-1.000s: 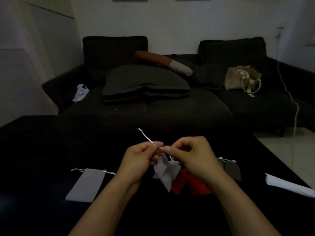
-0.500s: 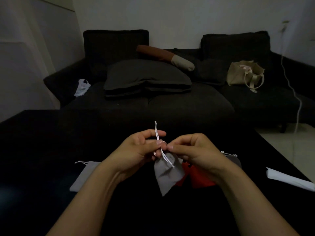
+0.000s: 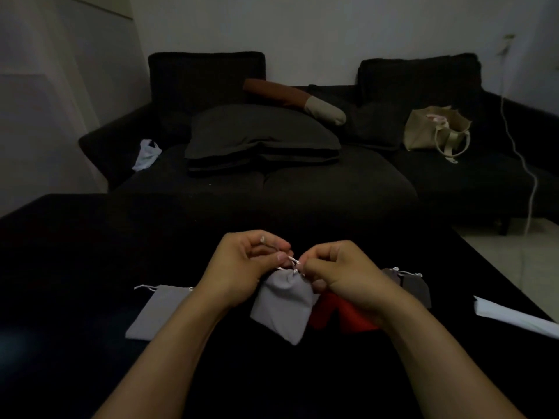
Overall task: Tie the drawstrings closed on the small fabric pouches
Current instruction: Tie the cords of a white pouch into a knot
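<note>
A small grey pouch (image 3: 282, 303) hangs between my hands above the black table (image 3: 75, 267), its mouth gathered tight. My left hand (image 3: 242, 267) pinches one end of its white drawstring (image 3: 292, 263), with the cord's tip poking out above the fingers. My right hand (image 3: 338, 273) pinches the other end just beside the pouch's mouth. A second grey pouch (image 3: 158, 311) lies flat to the left with its cord loose. A red pouch (image 3: 335, 313) lies under my right wrist. A darker grey pouch (image 3: 413, 284) lies to the right, its neck gathered.
White paper (image 3: 514, 316) lies at the table's right edge. Beyond the table stands a dark sofa (image 3: 302, 182) with cushions, a beige tote bag (image 3: 435, 131) and a white plastic bag (image 3: 146, 151). A white cable (image 3: 526, 170) hangs down at the right.
The drawstring that stood up long between my fingers is now pulled short and tight at the pouch's mouth. My hands have drawn slightly apart.
</note>
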